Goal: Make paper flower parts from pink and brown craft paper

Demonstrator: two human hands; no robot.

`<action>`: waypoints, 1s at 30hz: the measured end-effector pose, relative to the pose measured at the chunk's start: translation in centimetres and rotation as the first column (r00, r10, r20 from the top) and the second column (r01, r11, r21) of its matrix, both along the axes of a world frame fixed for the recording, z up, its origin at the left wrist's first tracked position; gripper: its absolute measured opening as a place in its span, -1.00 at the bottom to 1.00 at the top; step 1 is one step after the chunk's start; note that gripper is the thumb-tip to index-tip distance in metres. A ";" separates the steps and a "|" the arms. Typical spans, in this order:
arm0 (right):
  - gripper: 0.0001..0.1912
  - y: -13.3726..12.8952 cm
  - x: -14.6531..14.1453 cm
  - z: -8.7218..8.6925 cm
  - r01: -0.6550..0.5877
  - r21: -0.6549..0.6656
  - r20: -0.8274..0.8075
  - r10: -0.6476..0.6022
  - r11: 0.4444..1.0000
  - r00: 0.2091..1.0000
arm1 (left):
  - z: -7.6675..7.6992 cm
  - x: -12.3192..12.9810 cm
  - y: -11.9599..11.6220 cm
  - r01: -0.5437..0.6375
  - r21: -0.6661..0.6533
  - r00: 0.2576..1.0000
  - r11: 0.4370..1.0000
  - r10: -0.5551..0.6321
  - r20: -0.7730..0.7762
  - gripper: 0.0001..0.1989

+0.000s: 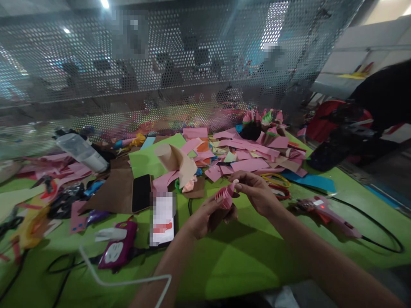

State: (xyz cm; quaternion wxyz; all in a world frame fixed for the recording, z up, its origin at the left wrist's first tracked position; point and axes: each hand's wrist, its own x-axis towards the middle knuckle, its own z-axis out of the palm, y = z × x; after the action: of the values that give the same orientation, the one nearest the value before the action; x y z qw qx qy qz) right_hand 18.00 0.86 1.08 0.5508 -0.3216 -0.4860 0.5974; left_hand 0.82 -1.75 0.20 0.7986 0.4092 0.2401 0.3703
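My left hand (210, 218) is closed round a small pink layered paper cone (227, 197), held tilted above the green table (250, 269). A little white piece (236, 182) shows at the cone's tip. Thumb and forefinger of my right hand (255, 192) pinch this white piece; whether it is fixed to the cone I cannot tell. To the right of my right hand, a pink glue gun (334, 216) with a small red light rests on the table. Similar pink and green cones (268, 117) stand in a group at the back.
Pink paper strips (250, 164) and a curled tan sheet (184, 169) cover the back half. On the left lie a dark phone (141, 193), a lit phone (163, 218), a purple pouch (120, 246) and a yellow glue gun (35, 218). A perforated metal panel (199, 85) stands behind.
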 end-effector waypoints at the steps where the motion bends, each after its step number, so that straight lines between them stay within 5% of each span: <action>1: -0.73 0.0 0.0 0.0 0.004 0.002 -0.001 -0.004 1.000 1.000 | -0.1 0.0 0.0 0.000 -0.004 1.000 1.000 0.000 0.000 -0.39; 8: -0.58 0.3 0.1 -0.3 0.059 -0.071 0.005 -0.059 0.996 0.998 | -0.2 -0.1 0.0 -0.103 -0.003 0.993 0.995 0.103 -0.055 -0.30; 14: -0.68 0.3 0.1 -0.5 0.160 -0.011 0.040 -0.159 0.987 0.986 | -0.5 -0.1 -0.1 -0.186 0.131 0.950 0.974 0.212 -0.228 -0.31; 22: -0.71 0.3 0.2 -1.0 0.205 0.058 0.141 -0.211 0.977 0.967 | -0.8 0.3 0.0 -0.098 0.299 0.928 0.949 0.196 -0.316 -0.27; 30: -0.66 0.3 0.6 -1.4 0.232 0.161 0.294 -0.271 0.959 0.917 | -1.2 0.1 0.0 -0.106 0.264 0.936 0.959 0.186 -0.299 -0.23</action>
State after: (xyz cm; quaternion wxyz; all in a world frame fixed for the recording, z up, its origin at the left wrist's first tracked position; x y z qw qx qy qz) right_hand 18.57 1.15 -0.32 0.5577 -0.4375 -0.5576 0.4321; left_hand 0.95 -1.70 -0.99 0.6626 0.5397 0.3497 0.3840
